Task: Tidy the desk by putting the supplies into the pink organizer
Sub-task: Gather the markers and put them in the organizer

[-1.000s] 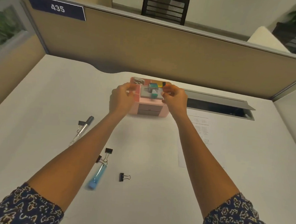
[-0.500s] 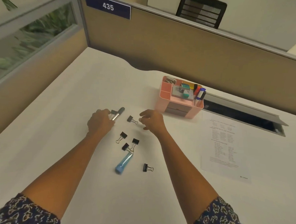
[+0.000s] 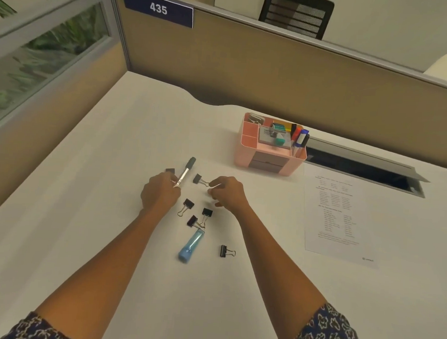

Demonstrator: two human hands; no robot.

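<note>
Left hand (image 3: 161, 192) closed on the lower end of a grey-capped marker (image 3: 185, 172); right hand (image 3: 226, 194) loosely curled, fingertips at the wire handles of a black binder clip (image 3: 200, 179), grasp uncertain. Four more clips and a blue tube (image 3: 191, 246) lie on the desk (image 3: 87, 175) between the forearms. Pink organizer (image 3: 269, 145) stands beyond, well apart, beside a printed sheet (image 3: 336, 214).

Left hand (image 3: 160, 192) covers the lower barrel of the pen (image 3: 185, 172), so its grip there can't be read. Right hand (image 3: 227, 194) curls by a binder clip (image 3: 200, 179); contact is unclear. Print on the paper sheet (image 3: 339, 214) is too small to read. Both sleeves run off the bottom edge.
</note>
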